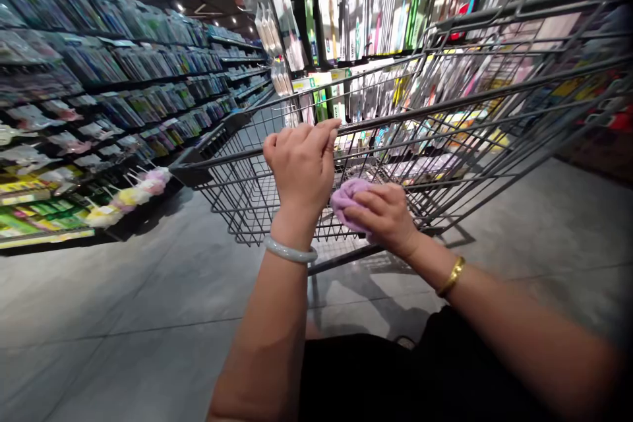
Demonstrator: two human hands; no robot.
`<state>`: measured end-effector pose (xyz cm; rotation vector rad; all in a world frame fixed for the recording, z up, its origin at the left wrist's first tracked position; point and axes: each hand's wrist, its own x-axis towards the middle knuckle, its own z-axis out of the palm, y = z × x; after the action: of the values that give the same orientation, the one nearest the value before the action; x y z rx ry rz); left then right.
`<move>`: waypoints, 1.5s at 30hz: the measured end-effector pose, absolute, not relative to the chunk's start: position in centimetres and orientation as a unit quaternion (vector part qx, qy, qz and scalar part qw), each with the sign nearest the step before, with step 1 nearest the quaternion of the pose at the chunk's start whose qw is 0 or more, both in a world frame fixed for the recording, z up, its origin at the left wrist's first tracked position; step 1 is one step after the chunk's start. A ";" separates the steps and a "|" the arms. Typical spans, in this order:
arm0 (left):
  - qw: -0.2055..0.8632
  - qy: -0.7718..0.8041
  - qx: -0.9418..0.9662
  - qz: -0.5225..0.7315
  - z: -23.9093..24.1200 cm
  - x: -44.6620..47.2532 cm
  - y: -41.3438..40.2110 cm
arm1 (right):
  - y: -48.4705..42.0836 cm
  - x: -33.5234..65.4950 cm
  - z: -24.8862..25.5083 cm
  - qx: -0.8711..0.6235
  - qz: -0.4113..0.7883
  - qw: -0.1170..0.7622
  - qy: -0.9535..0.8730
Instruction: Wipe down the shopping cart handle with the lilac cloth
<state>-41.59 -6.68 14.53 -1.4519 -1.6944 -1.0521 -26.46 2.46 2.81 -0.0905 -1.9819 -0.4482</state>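
Observation:
A dark wire shopping cart [277, 204] stands sideways in front of me. My left hand [302, 158], with a pale bangle at the wrist, is wrapped over the cart's top rail [390, 120]. Lower and to the right, my right hand [388, 214] grips a bunched purple cloth [349, 201] close to the wire side. A gold bracelet [452, 277] circles that wrist. Part of the cloth is hidden behind my right fingers, and I cannot tell whether it touches the wires.
Beyond the cart rises a rack of hanging packages [366, 13]. Shelves of packaged goods [133, 59] line the left side, with fluffy pastel dusters [133, 198] sticking out low down. Grey floor [148, 316] lies below me.

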 end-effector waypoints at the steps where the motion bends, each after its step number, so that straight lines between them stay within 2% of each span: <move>1: 0.329 -0.649 -0.555 -0.403 14.6 -41.6 -6.7 | 2.2 -26.8 1.9 -0.027 -0.194 0.515 -0.835; 6: 0.331 -0.663 -0.546 -0.389 15.0 -41.5 -6.6 | 1.4 -27.5 -0.8 0.040 -0.211 0.460 -0.861; 13: 0.350 -0.646 -0.538 -0.413 15.3 -39.2 -5.9 | 2.5 -25.8 -0.1 0.009 -0.187 0.484 -0.855; 19: 0.316 -0.616 -0.585 -0.423 14.6 -37.2 -4.4 | 2.4 -25.8 -2.1 0.062 -0.199 0.433 -0.877; 27: 0.351 -0.633 -0.572 -0.386 14.5 -37.7 -4.3 | 3.9 -23.5 2.0 -0.041 -0.173 0.505 -0.845; 32: 0.379 -0.631 -0.560 -0.379 14.4 -38.1 -4.0 | 3.0 -24.0 0.4 0.008 -0.189 0.429 -0.883; 34: 0.386 -0.629 -0.552 -0.387 14.3 -38.3 -3.8 | 3.1 -23.8 0.2 0.025 -0.202 0.425 -0.882; 41: 0.357 -0.636 -0.556 -0.398 15.0 -38.8 -3.9 | 5.0 -21.6 2.7 -0.074 -0.174 0.533 -0.825; 45: 0.335 -0.635 -0.570 -0.399 15.4 -39.0 -4.5 | 4.7 -21.9 2.7 -0.033 -0.189 0.472 -0.861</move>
<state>-38.96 -4.52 15.41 -1.4871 -1.6571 -1.0406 -21.92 4.68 2.65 -0.0817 -2.1075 -0.4632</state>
